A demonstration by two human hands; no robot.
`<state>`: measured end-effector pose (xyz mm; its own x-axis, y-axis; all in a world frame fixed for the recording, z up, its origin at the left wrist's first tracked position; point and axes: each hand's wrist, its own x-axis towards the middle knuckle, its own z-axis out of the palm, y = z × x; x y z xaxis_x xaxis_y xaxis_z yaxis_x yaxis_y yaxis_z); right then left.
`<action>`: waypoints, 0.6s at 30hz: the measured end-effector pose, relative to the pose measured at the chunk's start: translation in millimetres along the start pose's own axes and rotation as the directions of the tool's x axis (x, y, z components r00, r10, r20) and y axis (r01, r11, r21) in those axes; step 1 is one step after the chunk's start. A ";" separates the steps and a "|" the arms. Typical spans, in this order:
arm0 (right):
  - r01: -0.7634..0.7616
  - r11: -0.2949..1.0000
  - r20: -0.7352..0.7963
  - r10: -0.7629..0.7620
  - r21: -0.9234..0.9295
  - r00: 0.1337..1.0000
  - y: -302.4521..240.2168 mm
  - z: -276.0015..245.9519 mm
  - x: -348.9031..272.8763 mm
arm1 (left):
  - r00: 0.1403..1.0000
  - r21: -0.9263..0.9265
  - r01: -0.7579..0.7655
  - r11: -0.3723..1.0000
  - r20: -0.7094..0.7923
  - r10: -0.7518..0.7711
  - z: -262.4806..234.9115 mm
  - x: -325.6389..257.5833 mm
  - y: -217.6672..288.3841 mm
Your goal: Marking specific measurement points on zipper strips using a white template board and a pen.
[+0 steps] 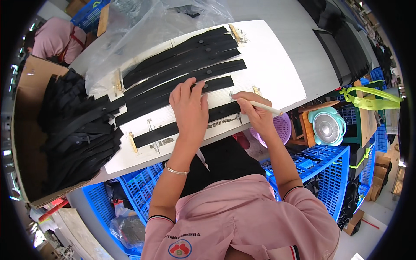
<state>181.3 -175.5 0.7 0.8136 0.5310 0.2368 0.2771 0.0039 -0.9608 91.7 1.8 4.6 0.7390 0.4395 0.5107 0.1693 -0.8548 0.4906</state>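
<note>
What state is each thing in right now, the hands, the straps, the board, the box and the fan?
Left hand: flat, pressing on a black strap.
Right hand: closed around a white pen-like stick, tip at the strap's end.
Black straps: laid flat side by side on the board.
White board: lying on the table, smudged at its edges.
Cardboard box: open, filled with black straps.
Small fan: whether running, cannot tell.

The left hand (189,106) presses flat on a black strap (186,123) lying across a white board (268,69) on the surface — fingers spread. The right hand (253,110) pinches a white pencil (265,107), its tip at the strap's end. More black straps (186,56) lie in parallel above — a cardboard box (30,86) of them sits left.
</note>
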 end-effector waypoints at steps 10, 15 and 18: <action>0.310 0.703 0.245 -0.196 -0.640 0.950 -2.5 -0.6 21.6 | 0.972 -0.077 -0.141 0.987 -0.198 0.123 -33.2 2.2 3.4; 0.206 0.919 0.109 -0.179 -0.336 0.978 13.2 -6.4 65.1 | 0.984 -0.174 -0.172 0.969 -0.072 0.162 -24.3 -39.9 17.7; -0.106 0.992 0.012 0.106 0.061 0.994 9.4 -23.5 65.7 | 0.993 -0.247 -0.106 0.963 0.023 0.115 -11.0 -52.9 20.8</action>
<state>249.4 -160.4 10.6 0.8320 0.5388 0.1320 0.1574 -0.0011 -0.9875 49.0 -36.2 -4.5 0.7685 0.3318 0.5472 -0.0762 -0.8016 0.5930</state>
